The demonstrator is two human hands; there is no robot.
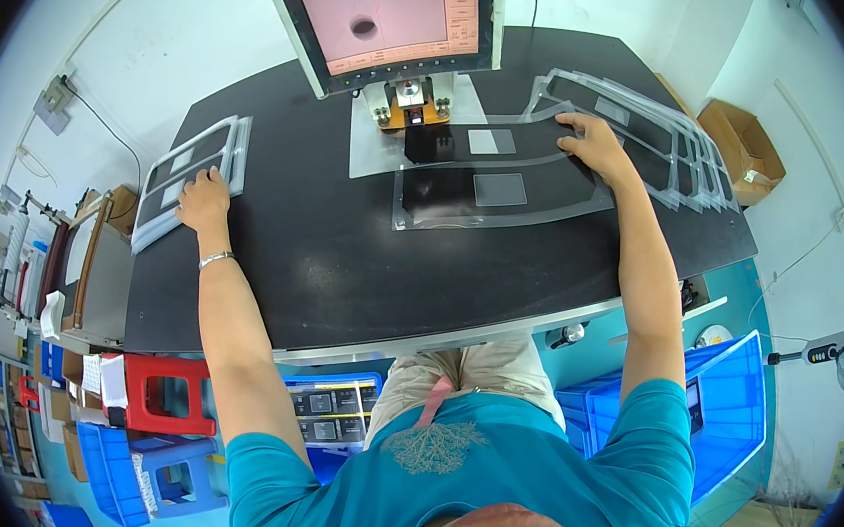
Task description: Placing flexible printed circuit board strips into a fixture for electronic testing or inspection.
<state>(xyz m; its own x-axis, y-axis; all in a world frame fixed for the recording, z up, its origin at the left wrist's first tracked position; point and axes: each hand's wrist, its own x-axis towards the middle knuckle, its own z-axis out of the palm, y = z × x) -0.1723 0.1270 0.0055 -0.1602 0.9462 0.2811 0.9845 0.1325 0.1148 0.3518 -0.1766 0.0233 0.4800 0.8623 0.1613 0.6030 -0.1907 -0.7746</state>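
A clear-edged plastic sheet [499, 190] with dark panels and small pale rectangular windows lies across the table, its far left part reaching the inspection machine's stage [415, 117]. At its far right edge, my right hand [593, 146] grips the sheet between thumb and fingers. On the left, a neat stack of similar sheets [233, 162] lies near the table's edge. My left hand [203, 202] rests on top of that stack, fingers a little bent and apart; their undersides are hidden. Several more sheets [644, 132] are fanned out beyond my right hand.
A monitor [389, 15] above the stage displays a dark oval spot on pink. The black table [341, 276] has a pale front edge close to my body. Around it are a cardboard box [738, 146], blue bins [730, 411], a red stool [165, 392] and a blue stool [183, 473].
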